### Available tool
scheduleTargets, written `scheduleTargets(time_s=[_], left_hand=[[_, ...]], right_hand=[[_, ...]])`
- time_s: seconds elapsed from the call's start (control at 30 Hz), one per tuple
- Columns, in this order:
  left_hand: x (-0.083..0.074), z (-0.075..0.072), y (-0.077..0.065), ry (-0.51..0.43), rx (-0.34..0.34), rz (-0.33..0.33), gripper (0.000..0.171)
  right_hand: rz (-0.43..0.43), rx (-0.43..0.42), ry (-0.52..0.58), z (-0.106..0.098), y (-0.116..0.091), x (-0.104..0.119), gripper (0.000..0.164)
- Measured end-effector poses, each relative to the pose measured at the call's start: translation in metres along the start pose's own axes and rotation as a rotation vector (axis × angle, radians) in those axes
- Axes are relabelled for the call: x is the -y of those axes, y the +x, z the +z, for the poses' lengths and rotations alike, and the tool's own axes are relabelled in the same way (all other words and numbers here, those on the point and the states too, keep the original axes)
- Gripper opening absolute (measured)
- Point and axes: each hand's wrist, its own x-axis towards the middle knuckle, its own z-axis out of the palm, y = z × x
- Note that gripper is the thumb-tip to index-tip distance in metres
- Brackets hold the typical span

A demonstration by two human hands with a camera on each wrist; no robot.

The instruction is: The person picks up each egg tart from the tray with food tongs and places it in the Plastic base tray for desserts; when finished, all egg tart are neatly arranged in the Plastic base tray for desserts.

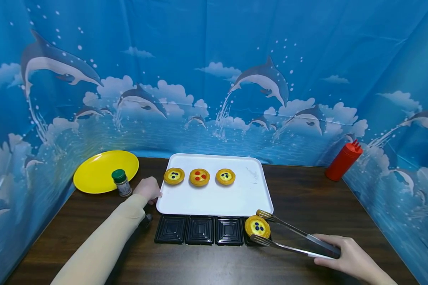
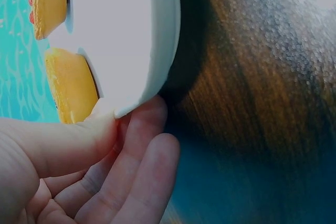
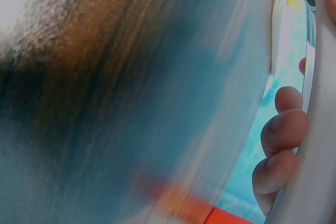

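Blue cloth (image 1: 207,85) printed with leaping dolphins hangs behind the dark wooden surface (image 1: 303,198) at which I work. My left grip (image 1: 149,189) is pinched on the left edge of the white tray (image 1: 214,200), thumb over the rim and fingers beneath, presumably so that it cannot slide.

My right grip (image 1: 346,255) is wrapped round the handle end of the metal tongs (image 1: 322,243), far back, which I judge gives their long arms reach and spares the pastry my fingers. Those arms stand apart, one on the far side and one on the near side of a blue-dotted tart (image 1: 257,225), over the rightmost black dish (image 1: 248,240). Whether the tips squeeze it, or it rests on the dish, I cannot tell.

Three other black dishes (image 1: 199,230) continue the row along the tray's near edge, probably set close to keep any transfer short. Three tarts (image 1: 199,177) sit spaced across the tray's left and middle, the centre one red-topped; those gaps likely leave room for tong tips. Well aside are a yellow plate (image 1: 81,176), a green-capped shaker (image 1: 123,184) and a red bottle (image 1: 343,161), perhaps so placed to leave my arms room.
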Motion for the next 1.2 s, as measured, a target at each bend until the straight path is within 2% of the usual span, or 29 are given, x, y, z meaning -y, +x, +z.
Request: scheduleTargets(time_s=[0.3, 0.57, 0.83, 1.07, 1.2], left_hand=[[0.001, 0.001, 0.002, -0.002, 0.000, 0.002, 0.015], [0.000, -0.002, -0.002, 0.023, -0.005, 0.008, 0.015], [-0.002, -0.001, -0.008, 0.013, -0.019, 0.025, 0.014], [-0.001, 0.000, -0.007, 0.025, -0.017, 0.028, 0.013], [-0.001, -0.002, -0.006, 0.005, -0.010, 0.010, 0.014]], right_hand=[[0.027, -0.044, -0.016, -0.006, 0.003, 0.005, 0.055], [0.070, -0.080, -0.037, -0.016, 0.021, 0.010, 0.058], [0.087, -0.108, -0.009, -0.014, 0.048, 0.008, 0.060], [0.151, -0.045, 0.036, -0.008, 0.075, 0.006, 0.065], [0.145, -0.036, 0.020, -0.006, 0.091, 0.003, 0.065]])
